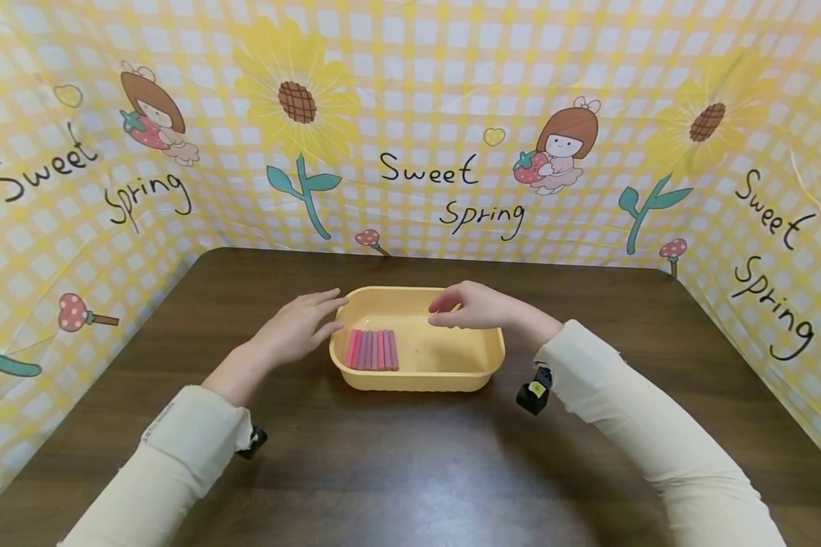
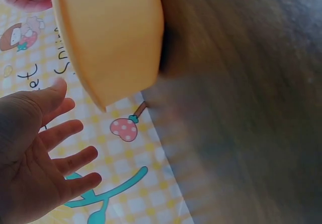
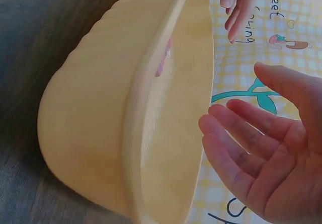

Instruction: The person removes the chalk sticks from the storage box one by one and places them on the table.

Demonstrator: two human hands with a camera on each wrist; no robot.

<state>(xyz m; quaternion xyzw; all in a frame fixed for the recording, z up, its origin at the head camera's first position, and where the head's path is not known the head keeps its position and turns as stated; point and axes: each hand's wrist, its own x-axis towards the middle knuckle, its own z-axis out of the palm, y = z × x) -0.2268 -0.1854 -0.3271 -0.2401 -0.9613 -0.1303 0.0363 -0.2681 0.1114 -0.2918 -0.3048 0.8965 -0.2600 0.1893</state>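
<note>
A pale yellow plastic basin stands on the table, with rounded corners. Inside, at its left end, several pink and purple sticks lie side by side in a row; their exact kind is unclear. My left hand is by the basin's left rim, its fingers spread and holding nothing, as the left wrist view also shows. Over the right part of the basin hovers my right hand, fingers loosely bent and apart from the thumb. Nothing lies between them in the right wrist view, where the basin wall hides most of the sticks.
The dark brown wooden table carries the basin near its far side. A yellow checked cloth with sunflowers and lettering hangs behind and at both sides. Small black cameras are strapped at the wrists under the cream sleeves.
</note>
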